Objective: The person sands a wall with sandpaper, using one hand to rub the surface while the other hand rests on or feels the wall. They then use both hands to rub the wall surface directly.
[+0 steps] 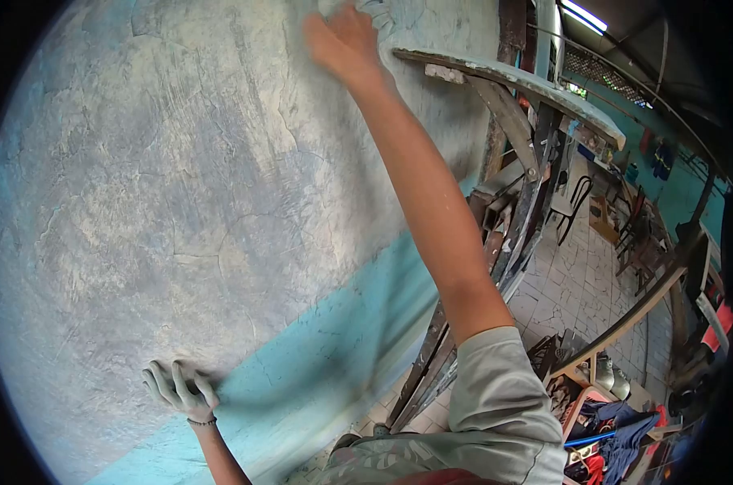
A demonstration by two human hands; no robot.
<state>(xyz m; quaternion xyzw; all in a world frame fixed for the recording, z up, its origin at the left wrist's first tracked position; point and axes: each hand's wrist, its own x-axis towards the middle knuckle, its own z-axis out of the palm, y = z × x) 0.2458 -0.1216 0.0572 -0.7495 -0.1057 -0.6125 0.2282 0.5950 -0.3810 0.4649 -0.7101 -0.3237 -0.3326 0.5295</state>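
The coated wall, a mottled grey and cream surface with fine cracks and raised ridges, lies to the left of the wooden ledge, which is taken here as the landmark. The right hand is held up to the wall just left of the ledge's near tip; it is blurred and partly cut off by the frame edge, so it cannot be told whether anything is grasped. The left hand, pale with residue, is released, its fingers spread and bent, well below and left of the ledge; whether the fingertips are pressed on the surface cannot be made out. For good control, pressure is probably best kept even and light over the cracks, with the left palm laid flatter if support is needed. The ledge's tip should be watched, since the right wrist could be knocked against it if swung that way. The timber frame below the ledge would also limit the right elbow. Freer room is offered across the wall, left of the ledge; the turquoise band, lower left of it, looks unobstructed between the two arms.
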